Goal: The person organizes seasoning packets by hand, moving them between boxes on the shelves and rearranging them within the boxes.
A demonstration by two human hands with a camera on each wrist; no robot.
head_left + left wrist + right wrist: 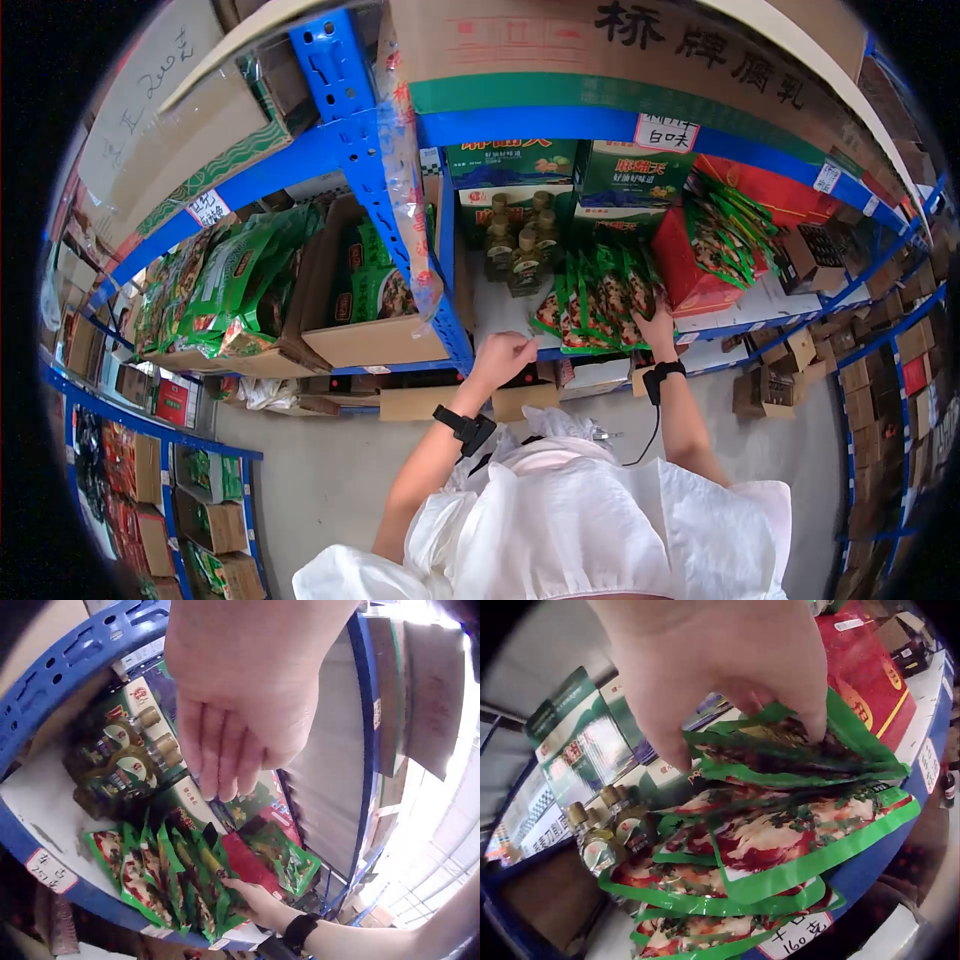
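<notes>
Green food packets (590,305) with pictures of a cooked dish stand in a leaning row on the white shelf. At the row's right end my right hand (657,332) grips a green packet (780,771) by its upper part, fingers and thumb on either side. Other packets (772,836) overlap just in front of it in the right wrist view. My left hand (505,356) is raised before the shelf, left of the row, holding nothing; its fingers (214,754) hang loosely bent in the left wrist view. Small oil bottles (527,262) with gold caps stand behind the row.
A red box (690,270) with more green packets (735,235) on it stands to the right. Green cartons (630,175) are stacked behind. A blue shelf post (385,200) rises on the left, beside an open cardboard box (365,340) of packets. A price label (52,871) marks the shelf edge.
</notes>
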